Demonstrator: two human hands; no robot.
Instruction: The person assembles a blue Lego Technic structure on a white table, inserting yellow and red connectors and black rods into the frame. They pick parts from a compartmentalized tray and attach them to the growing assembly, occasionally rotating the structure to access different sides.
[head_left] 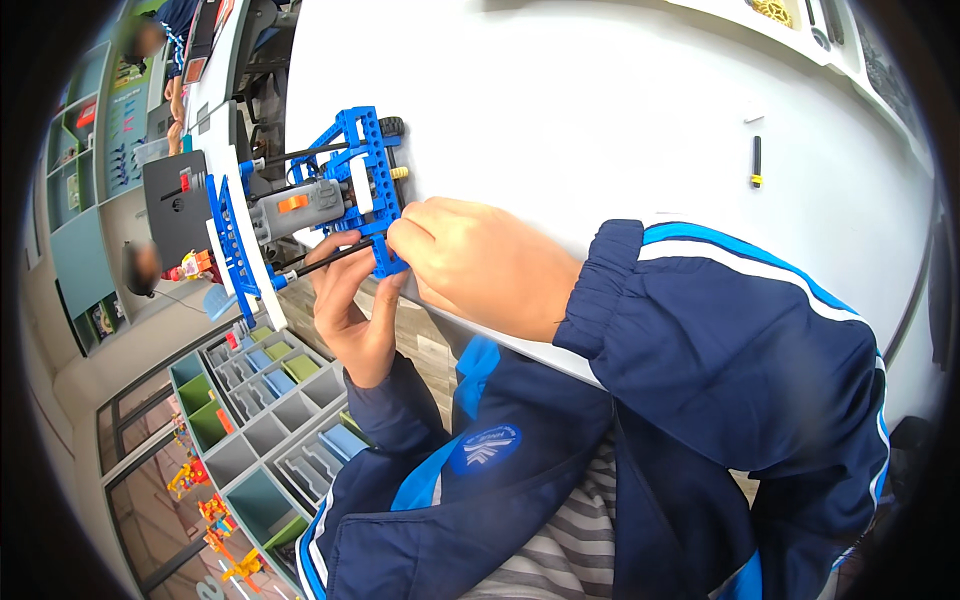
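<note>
A building-brick model (372, 185) of blue studless beams, black axles and white curved panels stands at the table's left edge. In its middle sits a grey box with an orange switch (293, 204); a black wheel (391, 127) shows at its far corner. Fingers and thumb of my left hand (352, 318) close round the model's near corner, by a black axle. My right hand (462, 255) is closed in a pinch against the near end of the blue frame. What its fingertips hold, if anything, is hidden behind the knuckles.
On the white table (600, 110) lie a black rod with a yellow end (757, 162) and a small pale piece (754, 119). A parts tray (800, 35) stands at the far right. Divided bins (265, 435) are below left; people sit beyond at the far left.
</note>
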